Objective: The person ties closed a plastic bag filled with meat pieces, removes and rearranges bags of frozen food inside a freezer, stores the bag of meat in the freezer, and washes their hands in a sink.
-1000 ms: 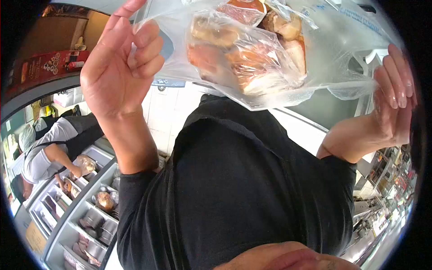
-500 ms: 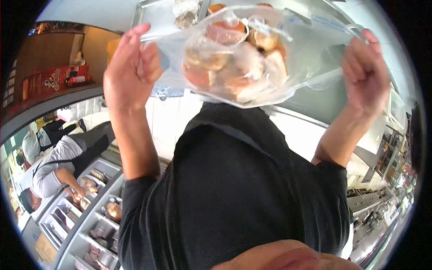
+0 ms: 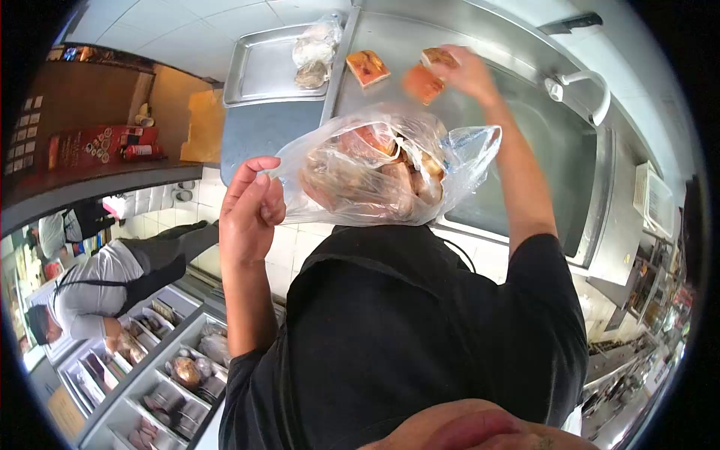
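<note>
While the left hand [image 3: 253, 206] pinches the clear bag [image 3: 360, 180], keep its rim high. The right hand [image 3: 466, 73] meets browned slabs [image 3: 424, 84]; grip's too blurred to tell.

Single head-worn view, facing down, near wearer's torso [image 3: 420, 330]

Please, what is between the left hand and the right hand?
In the head view, the filled clear plastic bag and, nearer the right hand, an orange-brown slab.
</note>
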The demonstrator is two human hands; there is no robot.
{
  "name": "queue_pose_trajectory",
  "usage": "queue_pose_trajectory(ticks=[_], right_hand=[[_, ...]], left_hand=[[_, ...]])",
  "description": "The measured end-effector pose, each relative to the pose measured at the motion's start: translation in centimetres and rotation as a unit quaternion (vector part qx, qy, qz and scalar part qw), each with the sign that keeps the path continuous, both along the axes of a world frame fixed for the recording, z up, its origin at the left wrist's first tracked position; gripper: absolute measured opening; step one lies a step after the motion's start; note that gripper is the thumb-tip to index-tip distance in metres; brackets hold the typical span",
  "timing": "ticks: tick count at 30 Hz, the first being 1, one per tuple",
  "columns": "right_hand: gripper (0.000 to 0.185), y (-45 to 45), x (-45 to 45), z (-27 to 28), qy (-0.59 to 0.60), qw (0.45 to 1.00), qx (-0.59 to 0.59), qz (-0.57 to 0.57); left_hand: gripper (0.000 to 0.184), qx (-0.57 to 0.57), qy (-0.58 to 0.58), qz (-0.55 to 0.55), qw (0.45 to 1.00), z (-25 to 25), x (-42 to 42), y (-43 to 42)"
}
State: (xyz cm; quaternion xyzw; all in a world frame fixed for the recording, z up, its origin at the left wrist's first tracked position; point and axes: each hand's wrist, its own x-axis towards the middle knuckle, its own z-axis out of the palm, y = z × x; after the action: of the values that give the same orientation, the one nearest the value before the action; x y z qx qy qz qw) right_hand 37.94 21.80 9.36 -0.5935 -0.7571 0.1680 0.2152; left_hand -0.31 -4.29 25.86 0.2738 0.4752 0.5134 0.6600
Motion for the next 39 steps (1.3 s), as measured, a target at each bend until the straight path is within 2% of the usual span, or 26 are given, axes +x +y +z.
queue_pose_trajectory(ticks=[1, 4, 7, 8, 11, 12, 13, 14, 16, 17, 18, 20, 21, 23, 25, 28, 31, 32, 35, 36, 38, 39], right_hand=[[0.064, 0.7, -1.9, -2.3, -0.016, 0.995, 0.028, 0.091], [0.058, -1.3, -6.3, -5.6, -0.279, 0.951, 0.033, 0.127], [0.053, -1.4, -6.6, -7.0, -0.149, 0.986, -0.064, 0.027], [0.059, 0.1, -6.0, -9.6, -0.176, 0.983, -0.052, 0.011], [0.066, 1.8, -3.1, -7.5, 0.028, 0.979, -0.198, 0.038], [0.069, 1.3, -2.0, -6.2, 0.199, 0.955, -0.220, 0.000], [0.070, 0.1, -1.0, -3.8, 0.360, 0.902, -0.237, -0.004], [0.071, -1.7, -0.2, -0.2, 0.510, 0.823, -0.249, -0.008], [0.078, -8.0, -1.2, 11.3, 0.567, 0.794, -0.204, 0.075], [0.080, -10.5, -1.3, 14.5, 0.574, 0.784, -0.195, 0.132], [0.084, -11.9, -1.5, 15.7, 0.551, 0.781, -0.209, 0.204], [0.084, -15.4, -3.7, 17.4, 0.446, 0.829, -0.207, 0.267], [0.082, -17.0, -6.3, 17.7, 0.362, 0.875, -0.191, 0.258], [0.076, -18.4, -10.5, 9.8, 0.165, 0.957, -0.031, 0.236], [0.079, -20.2, -12.2, 7.0, -0.006, 0.978, 0.072, 0.197], [0.082, -20.7, -12.2, 7.5, -0.077, 0.979, 0.102, 0.157], [0.080, -21.6, -11.6, 8.5, -0.036, 0.964, 0.053, 0.257], [0.073, -22.0, -11.3, 9.9, -0.012, 0.963, 0.013, 0.269], [0.067, -18.8, -9.9, 12.7, 0.105, 0.946, -0.030, 0.306], [0.062, -16.7, -10.4, 13.6, 0.174, 0.954, -0.039, 0.241], [0.064, -11.3, -11.3, 13.8, 0.142, 0.983, -0.035, 0.113], [0.065, -7.9, -12.0, 12.1, 0.109, 0.988, -0.045, 0.102]], left_hand=[[0.028, -0.004, 0.004, 0.008, 1.000, 0.1, 0.3, -0.2], [0.027, -0.004, 0.012, 0.031, 0.999, 0.4, 1.2, -0.8], [0.027, 0.011, 0.008, 0.041, 0.999, 0.2, 1.3, -1.4], [0.027, 0.017, 0.011, 0.044, 0.999, 0.2, 1.5, -1.4], [0.031, 0.021, 0.046, 0.049, 0.998, 0.4, 2.0, -1.2], [0.031, 0.025, 0.052, 0.049, 0.997, 0.5, 2.1, -1.1], [0.031, 0.027, 0.056, 0.051, 0.997, 0.5, 2.1, -1.0], [0.032, 0.034, 0.049, 0.045, 0.997, 0.4, 2.0, -0.8], [0.033, 0.044, 0.039, 0.032, 0.998, 0.1, 1.6, -0.5], [0.033, 0.037, 0.035, 0.029, 0.998, 0.2, 1.6, -0.3], [0.033, 0.036, 0.032, 0.022, 0.999, 0.4, 1.8, 0.2], [0.035, 0.046, 0.018, 0.002, 0.999, 0.2, 2.0, 0.9], [0.035, 0.056, 0.011, -0.016, 0.998, 0.1, 1.8, 1.3], [0.035, 0.075, -0.004, -0.055, 0.996, 0.0, 1.5, 1.6], [0.035, 0.062, -0.006, -0.048, 0.997, 0.1, 1.1, 1.5], [0.036, 0.064, -0.028, -0.050, 0.996, -0.4, 0.6, 1.4], [0.035, 0.073, -0.028, -0.068, 0.995, -0.9, 0.3, 1.7], [0.035, 0.074, -0.023, -0.069, 0.995, -1.1, 0.2, 1.6], [0.035, 0.063, -0.038, -0.066, 0.995, -1.6, -0.7, 1.4], [0.035, 0.059, -0.033, -0.056, 0.996, -1.5, -0.7, 1.4], [0.034, 0.056, -0.023, -0.052, 0.997, -1.5, -0.5, 1.3], [0.034, 0.059, -0.016, -0.048, 0.997, -1.4, -0.4, 1.4]])
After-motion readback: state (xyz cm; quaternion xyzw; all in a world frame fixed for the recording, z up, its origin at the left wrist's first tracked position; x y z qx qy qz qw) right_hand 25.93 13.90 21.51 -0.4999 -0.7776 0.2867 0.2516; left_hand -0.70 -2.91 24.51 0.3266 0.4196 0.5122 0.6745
